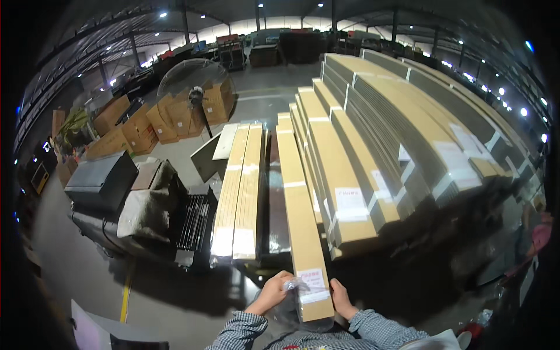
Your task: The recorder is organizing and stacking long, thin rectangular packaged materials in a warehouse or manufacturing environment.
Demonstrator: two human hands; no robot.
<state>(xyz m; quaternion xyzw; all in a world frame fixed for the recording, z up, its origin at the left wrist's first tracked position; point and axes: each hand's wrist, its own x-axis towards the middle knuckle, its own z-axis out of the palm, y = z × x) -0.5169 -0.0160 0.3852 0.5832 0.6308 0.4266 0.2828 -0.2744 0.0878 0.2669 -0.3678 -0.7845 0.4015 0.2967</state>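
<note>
At six o'clock, nearest the camera, the left hand (273, 293) is curled around a crumpled fold of clear plastic wrap (294, 286) at the near end of a long, flat cardboard box (300, 221), while the right hand (341, 297) grips that end's right edge, fingers closed on the board. The box lies lengthwise running toward twelve o'clock, and its near end already sits inside a clear sleeve; judging from this, the bagging of this one piece is barely begun or being finished at the end, and I cannot tell which. A white rectangular label (312, 280) sits on the box top between the hands. Just to the left, toward eleven o'clock, two light wooden slat bundles (240, 192) lie side by side under glossy film, apparently wrapped already. To the right, from one to two o'clock, a large stepped stack of long brown cartons (385, 146) banded with white strapping carries white labels (350, 201) on the ends. At nine o'clock stands a dark machine (102, 181) with a grey cloth cover (151, 198). Farther off, at eleven o'clock, a round pedestal fan (195, 87) stands before stacked brown boxes (140, 125).
</note>
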